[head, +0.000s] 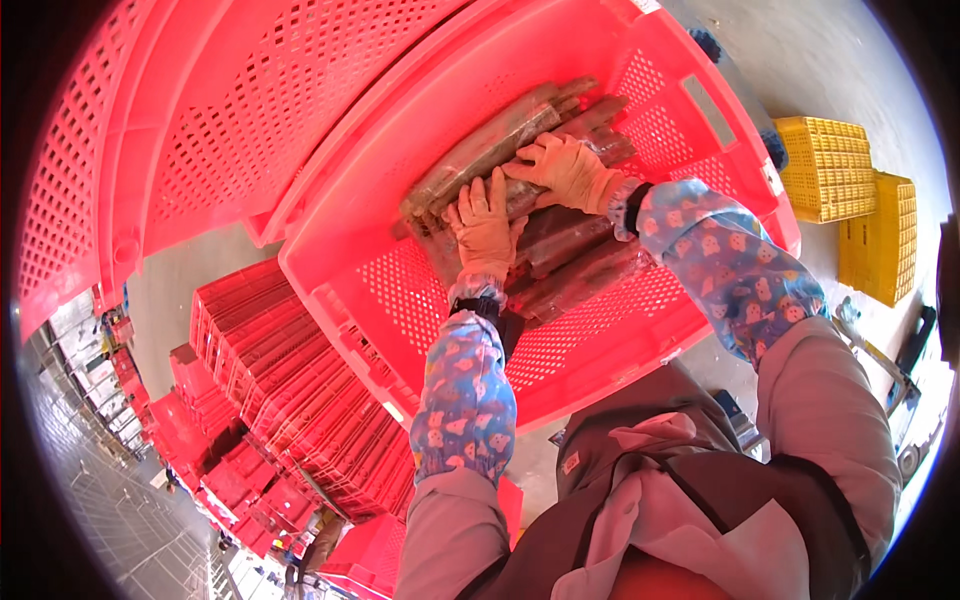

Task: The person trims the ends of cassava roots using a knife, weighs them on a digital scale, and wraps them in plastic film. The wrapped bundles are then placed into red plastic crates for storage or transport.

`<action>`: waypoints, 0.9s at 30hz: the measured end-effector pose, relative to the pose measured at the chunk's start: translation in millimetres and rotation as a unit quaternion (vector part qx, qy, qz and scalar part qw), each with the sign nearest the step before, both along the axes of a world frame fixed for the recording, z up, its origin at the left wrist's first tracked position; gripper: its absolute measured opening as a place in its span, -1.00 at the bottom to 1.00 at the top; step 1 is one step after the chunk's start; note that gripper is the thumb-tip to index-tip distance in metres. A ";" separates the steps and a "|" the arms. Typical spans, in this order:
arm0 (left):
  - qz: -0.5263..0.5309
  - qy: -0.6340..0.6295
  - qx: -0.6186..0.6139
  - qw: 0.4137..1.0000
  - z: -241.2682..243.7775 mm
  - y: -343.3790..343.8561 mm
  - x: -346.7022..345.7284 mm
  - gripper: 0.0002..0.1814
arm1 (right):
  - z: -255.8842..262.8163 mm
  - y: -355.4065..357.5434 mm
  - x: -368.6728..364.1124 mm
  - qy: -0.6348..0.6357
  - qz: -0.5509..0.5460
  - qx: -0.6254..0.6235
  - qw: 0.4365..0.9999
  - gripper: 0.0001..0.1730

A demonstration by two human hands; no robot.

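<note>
Inside a large red plastic crate (322, 262) lie several long brown bundles (480, 150) in clear plastic wrap, side by side; their contents I cannot make out. My left hand (484, 229), in a thin light glove, rests with spread fingers on the near end of the upper bundles. Further right, my right hand (566, 172), gloved alike, lies on the same bundles with its fingers bent over them. Whether either hand grips a bundle is hidden beneath the palms. More wrapped brown bundles (577, 262) lie lower in the crate, below my right hand.
Another red perforated crate (217, 142) stands against the far side of this one. Tall stacks of red crates (300, 382) are at the lower left. Yellow crates (825, 169) stand on the floor at the right. A wheeled frame is at the far right edge.
</note>
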State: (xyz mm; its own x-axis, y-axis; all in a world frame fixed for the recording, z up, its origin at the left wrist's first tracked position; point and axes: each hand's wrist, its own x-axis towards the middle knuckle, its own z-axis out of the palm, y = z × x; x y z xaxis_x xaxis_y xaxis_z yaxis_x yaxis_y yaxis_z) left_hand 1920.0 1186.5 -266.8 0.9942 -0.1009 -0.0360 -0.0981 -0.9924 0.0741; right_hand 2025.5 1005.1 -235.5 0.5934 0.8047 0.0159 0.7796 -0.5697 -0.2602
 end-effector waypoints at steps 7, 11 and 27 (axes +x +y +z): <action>0.065 0.048 0.070 0.994 4.5 -11.0 -8.4 0.20 | 4.8 12.2 -22.9 -0.025 -0.058 -0.050 0.997 -0.21; 0.122 0.132 0.071 0.981 27.0 -32.2 -0.7 0.21 | 46.1 -2.9 -50.2 0.019 -0.125 -0.095 0.987 -0.30; 0.004 0.244 0.095 0.965 52.3 -66.3 17.5 0.24 | 159.5 -225.4 -287.5 0.357 -0.466 0.360 0.725 -0.54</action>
